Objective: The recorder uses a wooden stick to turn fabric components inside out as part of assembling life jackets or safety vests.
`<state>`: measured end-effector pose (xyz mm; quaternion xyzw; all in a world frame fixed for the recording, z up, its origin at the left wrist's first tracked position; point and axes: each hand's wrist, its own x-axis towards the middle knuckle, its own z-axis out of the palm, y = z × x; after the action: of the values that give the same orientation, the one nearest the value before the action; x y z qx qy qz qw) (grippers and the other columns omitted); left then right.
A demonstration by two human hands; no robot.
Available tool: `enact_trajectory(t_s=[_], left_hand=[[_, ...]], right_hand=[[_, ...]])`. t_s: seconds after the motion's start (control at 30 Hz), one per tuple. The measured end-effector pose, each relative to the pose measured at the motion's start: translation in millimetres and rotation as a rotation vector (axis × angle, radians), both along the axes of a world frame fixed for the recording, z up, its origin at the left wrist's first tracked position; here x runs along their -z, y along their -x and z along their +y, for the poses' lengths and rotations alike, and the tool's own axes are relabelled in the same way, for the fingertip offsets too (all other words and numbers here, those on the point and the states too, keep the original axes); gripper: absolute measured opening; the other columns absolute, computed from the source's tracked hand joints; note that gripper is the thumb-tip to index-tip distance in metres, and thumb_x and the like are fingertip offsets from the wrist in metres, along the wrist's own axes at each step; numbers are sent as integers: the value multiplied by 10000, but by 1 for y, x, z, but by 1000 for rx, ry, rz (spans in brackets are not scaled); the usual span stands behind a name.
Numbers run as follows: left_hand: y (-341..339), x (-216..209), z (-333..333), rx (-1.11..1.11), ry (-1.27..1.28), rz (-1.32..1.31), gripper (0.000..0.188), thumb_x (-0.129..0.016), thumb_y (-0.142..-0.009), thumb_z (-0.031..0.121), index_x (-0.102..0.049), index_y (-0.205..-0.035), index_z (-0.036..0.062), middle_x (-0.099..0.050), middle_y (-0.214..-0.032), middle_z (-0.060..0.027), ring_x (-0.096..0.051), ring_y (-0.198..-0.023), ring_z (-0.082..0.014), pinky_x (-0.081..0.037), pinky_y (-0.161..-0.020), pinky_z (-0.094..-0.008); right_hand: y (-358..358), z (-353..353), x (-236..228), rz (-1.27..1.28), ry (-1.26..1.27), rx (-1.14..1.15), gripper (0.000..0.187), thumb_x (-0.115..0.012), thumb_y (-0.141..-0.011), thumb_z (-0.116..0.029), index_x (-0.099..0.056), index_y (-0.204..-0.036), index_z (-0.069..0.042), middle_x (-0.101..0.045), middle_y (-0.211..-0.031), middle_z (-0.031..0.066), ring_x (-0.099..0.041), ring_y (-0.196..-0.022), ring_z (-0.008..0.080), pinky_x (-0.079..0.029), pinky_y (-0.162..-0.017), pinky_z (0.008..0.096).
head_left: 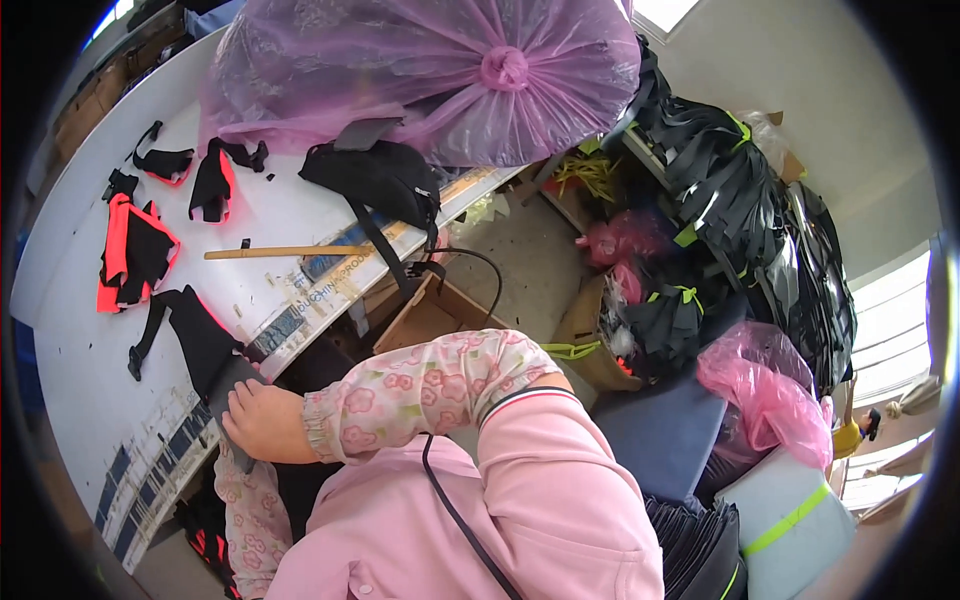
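Observation:
My right hand (265,420) grips the dark end of a black fabric piece (198,335) at the table's near edge, fingers curled over it. The piece has a pink-red edge, and a strap with a buckle hangs off its left side. My left forearm, in a flowered sleeve (252,525), reaches up from below toward the same dark end; the left hand itself is hidden. Farther up the table lie several black and neon-red fabric pieces (140,250) with straps and buckles. A wooden ruler (285,252) rests to their right, below a black waist bag (375,180).
A large tied purple plastic bag (420,70) covers the far end of the white table (80,370). Below its edge stands an open cardboard box (435,315). Black strap bundles (710,170), a pink plastic bag (765,385) and stacked material (790,520) are on the right.

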<state>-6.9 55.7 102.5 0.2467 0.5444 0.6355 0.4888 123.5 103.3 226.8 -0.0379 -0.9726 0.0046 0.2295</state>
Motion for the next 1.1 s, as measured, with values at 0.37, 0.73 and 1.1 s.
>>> enact_trajectory(t_s=[0.37, 0.73, 1.1], left_hand=[[4, -6, -12, 34, 32, 141, 290, -389, -953, 162, -541, -1151, 15, -583, -1135, -132, -589, -1019, -248, -500, -874, -364], [7, -7, -24, -24, -221, -191, 311, -338, -967, 147, -509, -1183, 2, -562, -1165, -148, -579, -1044, -236, -491, -892, -332], [-18, -2, -24, -96, -198, -20, 295, -334, -974, 124, -463, -1223, 31, -558, -1151, -84, -571, -1044, -185, -491, -883, -312]], right_hand=[[10, 37, 20, 116, 136, -229, 341, -664, -630, -274, -545, -794, 1, -563, -742, 110, -578, -731, 257, -468, -627, 337], [15, 29, -6, -65, 54, -269, 376, -553, -768, -104, -513, -1115, 34, -566, -1074, 206, -576, -1026, 322, -474, -904, 367], [29, 46, 36, -8, 109, -260, 367, -552, -754, -93, -517, -1102, 19, -560, -1007, 153, -579, -932, 282, -492, -810, 340]])
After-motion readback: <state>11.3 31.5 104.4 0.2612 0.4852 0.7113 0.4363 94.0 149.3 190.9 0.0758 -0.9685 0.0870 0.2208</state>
